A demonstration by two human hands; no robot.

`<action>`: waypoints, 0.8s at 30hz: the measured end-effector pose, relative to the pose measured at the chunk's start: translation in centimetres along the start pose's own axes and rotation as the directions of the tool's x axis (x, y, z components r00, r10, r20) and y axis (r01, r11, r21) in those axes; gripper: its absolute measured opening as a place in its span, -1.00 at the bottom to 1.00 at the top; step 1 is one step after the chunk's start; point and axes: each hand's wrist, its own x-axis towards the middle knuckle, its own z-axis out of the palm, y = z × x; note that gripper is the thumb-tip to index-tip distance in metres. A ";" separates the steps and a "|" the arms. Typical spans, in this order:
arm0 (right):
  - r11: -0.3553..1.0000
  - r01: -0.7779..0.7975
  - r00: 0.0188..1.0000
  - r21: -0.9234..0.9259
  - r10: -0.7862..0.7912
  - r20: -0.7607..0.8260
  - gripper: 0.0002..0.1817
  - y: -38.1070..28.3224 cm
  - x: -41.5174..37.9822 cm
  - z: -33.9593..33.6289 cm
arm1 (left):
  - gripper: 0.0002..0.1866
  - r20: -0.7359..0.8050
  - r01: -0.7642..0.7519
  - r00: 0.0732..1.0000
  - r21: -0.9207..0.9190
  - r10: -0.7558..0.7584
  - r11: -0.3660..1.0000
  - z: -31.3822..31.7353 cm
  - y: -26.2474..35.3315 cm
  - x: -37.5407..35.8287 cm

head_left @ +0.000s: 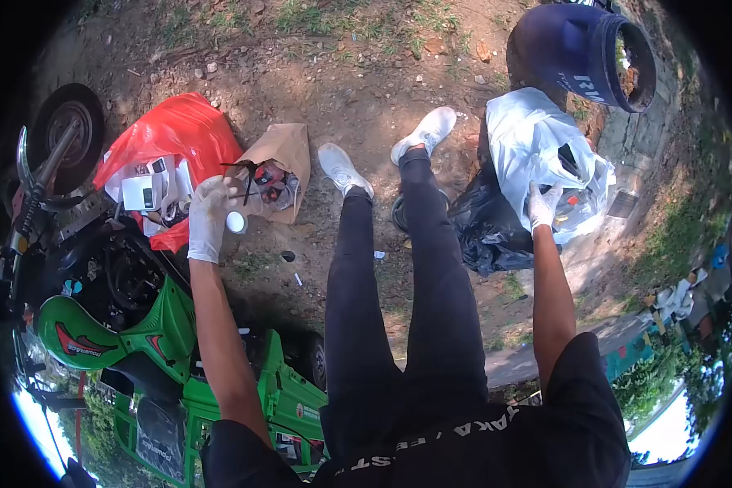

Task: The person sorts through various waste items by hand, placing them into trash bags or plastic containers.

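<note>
My left hand, in a white glove, is raised beside a brown paper bag. Its fingers are pinched on a thin dark strip, whose kind I cannot make out. Red and dark items show in the paper bag's mouth. My right hand, also gloved, grips the near edge of a white plastic bag. Inside that open bag a dark piece and a small orange-red scrap are visible. Its fingertips are partly hidden by the plastic.
A red plastic bag full of boxes and packaging lies at the left, near a white cup. A black plastic bag sits under the white one. A blue barrel lies at upper right. A green three-wheeler stands at lower left.
</note>
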 end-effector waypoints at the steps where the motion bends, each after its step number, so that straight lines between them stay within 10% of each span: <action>1: 0.998 0.052 0.998 0.022 -0.052 0.028 0.09 -2.4 -1.2 -0.8 | -0.74 -0.079 0.024 0.997 0.045 -0.020 0.999 -2.6 -1.8 -0.5; 15: 0.854 0.506 0.861 -0.118 -0.508 0.017 -0.03 -18.7 -2.2 2.2 | -0.79 -0.360 0.231 0.912 0.051 -0.198 0.972 -6.8 -15.2 4.1; 21: 0.896 0.444 0.894 0.017 -0.444 0.061 -0.05 -16.8 -4.2 0.2 | -0.61 -0.347 0.291 0.929 0.456 -0.133 0.841 -4.6 -16.8 5.4; 24: 0.793 -0.087 0.989 0.604 -0.004 0.147 -0.26 -17.2 -4.4 -0.5 | -0.58 -0.355 0.231 0.935 0.604 -0.002 0.763 -5.3 -18.3 6.3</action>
